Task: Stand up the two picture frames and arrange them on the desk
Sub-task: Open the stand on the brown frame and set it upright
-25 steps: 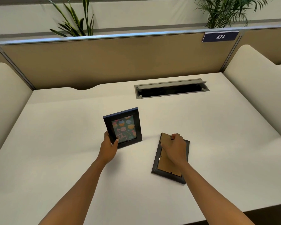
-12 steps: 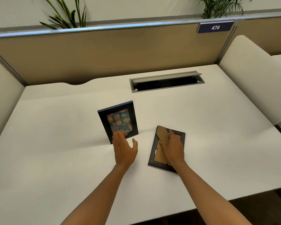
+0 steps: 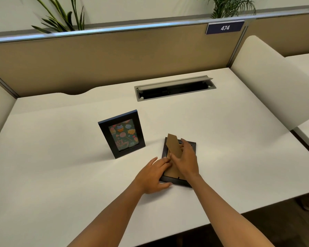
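Now we see the first picture frame (image 3: 121, 134) standing upright on the white worktop (image 3: 61, 175), left of centre, with nothing touching it; its black border surrounds a dark card printed with cupcakes and a lollipop, and it leans back slightly with its face turned toward us. Just to its right, and a little nearer, the second picture frame (image 3: 190, 146) lies face down, its brown cardboard back up. From that back the cardboard stand (image 3: 174, 144) is lifted at an angle, its pointed end rising toward the far side. Our right hand (image 3: 185, 160) grips this stand, thumb on its left edge and fingers curled over its right side, so the hand is closed on the stand while covering much of the frame's back. Our left hand (image 3: 154, 175) lies flat and open, palm down, at the frame's near left corner, the fingertips pressing on the left edge of the frame and the thumb running along its near edge; it grasps nothing. Both bare forearms reach in from the near edge. Farther back, a grey cable tray (image 3: 175, 90) with its lid raised is set into the worktop, well apart from both frames. Behind it runs a tan divider (image 3: 114, 59) bearing a blue plate (image 3: 225, 28) marked 474 at the far right, and green plants (image 3: 61, 18) show above the divider.
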A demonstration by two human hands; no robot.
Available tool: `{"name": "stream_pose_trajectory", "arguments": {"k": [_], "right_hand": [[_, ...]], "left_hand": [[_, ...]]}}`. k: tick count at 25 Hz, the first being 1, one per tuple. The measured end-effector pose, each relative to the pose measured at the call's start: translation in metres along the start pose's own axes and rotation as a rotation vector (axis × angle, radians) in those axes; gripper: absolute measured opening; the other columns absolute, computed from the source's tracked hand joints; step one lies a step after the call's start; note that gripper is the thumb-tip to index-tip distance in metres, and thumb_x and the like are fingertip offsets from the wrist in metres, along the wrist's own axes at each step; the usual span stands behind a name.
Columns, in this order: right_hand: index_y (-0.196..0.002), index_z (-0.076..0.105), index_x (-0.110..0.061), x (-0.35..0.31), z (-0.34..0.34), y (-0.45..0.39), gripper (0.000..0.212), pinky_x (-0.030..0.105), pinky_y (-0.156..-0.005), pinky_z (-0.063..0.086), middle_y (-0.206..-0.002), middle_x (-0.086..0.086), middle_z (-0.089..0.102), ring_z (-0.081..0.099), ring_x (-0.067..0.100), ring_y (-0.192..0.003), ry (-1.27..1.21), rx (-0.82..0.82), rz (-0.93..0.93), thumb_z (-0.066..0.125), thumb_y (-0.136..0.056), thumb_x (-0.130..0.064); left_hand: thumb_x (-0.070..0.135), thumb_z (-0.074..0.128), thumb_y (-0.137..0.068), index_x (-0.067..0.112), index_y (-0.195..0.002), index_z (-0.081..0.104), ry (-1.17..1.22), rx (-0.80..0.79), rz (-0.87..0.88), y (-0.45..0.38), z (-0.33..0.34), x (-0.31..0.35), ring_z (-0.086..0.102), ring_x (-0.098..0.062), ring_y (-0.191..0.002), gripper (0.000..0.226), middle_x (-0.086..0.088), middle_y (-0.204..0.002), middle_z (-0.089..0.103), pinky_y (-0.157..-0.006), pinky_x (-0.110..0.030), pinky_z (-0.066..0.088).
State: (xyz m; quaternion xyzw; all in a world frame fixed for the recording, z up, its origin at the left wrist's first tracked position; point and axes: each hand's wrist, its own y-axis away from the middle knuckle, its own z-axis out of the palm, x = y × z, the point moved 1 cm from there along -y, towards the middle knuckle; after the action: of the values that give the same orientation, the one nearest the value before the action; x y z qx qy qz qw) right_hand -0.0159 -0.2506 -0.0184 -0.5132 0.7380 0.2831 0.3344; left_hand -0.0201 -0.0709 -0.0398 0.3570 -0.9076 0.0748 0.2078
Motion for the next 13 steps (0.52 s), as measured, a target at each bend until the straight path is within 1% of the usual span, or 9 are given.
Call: {"name": "stream_pose_trajectory", "arguments": {"k": [3,5,6,7,9,11,13], "right_hand": [[-0.139,0.044,-0.029,0.002,-0.005,0.003,0.067,0.028,-0.095,0.050,-0.128,-0.009,0.053,0.053,0.001,-0.108,-0.027,0.029,-0.088,0.075,-0.080,-0.032],[-0.139,0.046,-0.031,0.003,-0.007,0.008,0.065,0.022,-0.090,0.051,-0.123,-0.015,0.054,0.050,-0.008,-0.101,-0.008,0.057,-0.147,0.074,-0.080,-0.034],[-0.140,0.045,-0.031,0.004,-0.008,0.011,0.065,0.019,-0.087,0.050,-0.120,-0.017,0.054,0.050,-0.008,-0.099,0.010,0.073,-0.181,0.072,-0.081,-0.035],[-0.141,0.045,-0.030,0.006,-0.008,0.015,0.066,0.017,-0.084,0.050,-0.119,-0.017,0.055,0.053,-0.006,-0.098,0.035,0.090,-0.215,0.071,-0.081,-0.036],[-0.144,0.044,-0.026,0.012,-0.010,0.018,0.069,0.017,-0.078,0.051,-0.121,-0.011,0.059,0.060,0.003,-0.094,0.096,0.116,-0.263,0.071,-0.081,-0.037],[-0.146,0.043,-0.023,0.014,-0.014,0.016,0.073,0.019,-0.077,0.052,-0.122,-0.007,0.061,0.064,0.009,-0.092,0.134,0.123,-0.271,0.072,-0.080,-0.037],[-0.145,0.044,-0.023,0.013,-0.019,0.009,0.075,0.019,-0.075,0.051,-0.116,-0.006,0.064,0.064,0.010,-0.088,0.150,0.132,-0.259,0.074,-0.078,-0.038]], "left_hand": [[0.067,0.047,-0.085,0.021,-0.150,0.035,-0.055,-0.008,-0.009,-0.002,0.001,0.002,0.024,-0.011,-0.147,0.081,0.005,-0.159,0.032,-0.124,-0.033,0.007],[0.069,0.045,-0.085,0.022,-0.148,0.038,-0.108,0.001,0.018,-0.004,0.000,0.004,0.028,-0.013,-0.145,0.079,0.005,-0.157,0.035,-0.123,-0.032,0.006],[0.068,0.046,-0.084,0.022,-0.146,0.040,-0.128,0.003,0.041,-0.003,0.000,0.006,0.030,-0.014,-0.143,0.077,0.005,-0.155,0.038,-0.123,-0.033,0.005],[0.066,0.048,-0.083,0.023,-0.144,0.042,-0.141,0.008,0.067,-0.003,0.001,0.007,0.033,-0.014,-0.141,0.075,0.006,-0.151,0.041,-0.123,-0.033,0.005],[0.062,0.051,-0.082,0.023,-0.141,0.045,-0.153,0.022,0.111,-0.002,0.003,0.008,0.036,-0.013,-0.137,0.071,0.006,-0.147,0.044,-0.123,-0.033,0.005],[0.057,0.053,-0.080,0.022,-0.142,0.044,-0.153,0.013,0.127,-0.001,0.001,0.008,0.035,-0.014,-0.139,0.073,0.004,-0.150,0.043,-0.123,-0.033,0.004],[0.049,0.055,-0.080,0.019,-0.145,0.042,-0.161,0.000,0.129,-0.003,-0.004,0.007,0.033,-0.017,-0.144,0.073,0.000,-0.154,0.041,-0.123,-0.034,0.004]]}}
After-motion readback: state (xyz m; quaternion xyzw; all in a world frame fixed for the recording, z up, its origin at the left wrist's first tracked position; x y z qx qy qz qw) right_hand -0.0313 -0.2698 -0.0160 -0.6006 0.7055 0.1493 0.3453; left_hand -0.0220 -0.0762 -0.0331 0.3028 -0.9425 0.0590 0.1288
